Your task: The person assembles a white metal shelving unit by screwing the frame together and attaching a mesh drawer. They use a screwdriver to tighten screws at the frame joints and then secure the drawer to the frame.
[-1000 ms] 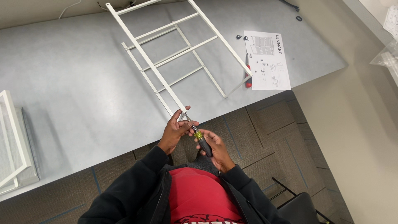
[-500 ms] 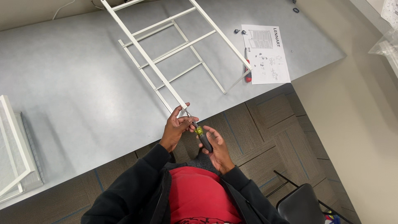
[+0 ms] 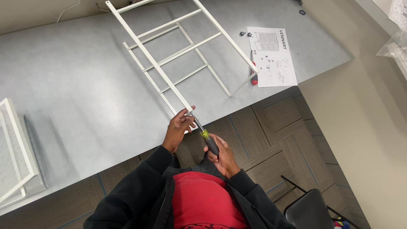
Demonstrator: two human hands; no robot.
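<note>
Screwdriver point(image 3: 208, 140), dark grip with yellow collar, was clasped in the right hand point(image 3: 221, 154) just off the near table edge, its shaft angled up to the near end of a white metal ladder-style frame point(image 3: 169, 55). Left hand point(image 3: 178, 129) pinched that frame end where the tip met it; the frame lay slanted across the grey table point(image 3: 76, 97). Farther off lay an instruction sheet point(image 3: 272, 57) with small hardware beside it, and a white mesh panel point(image 3: 15, 152) sat at the table's left edge.
</note>
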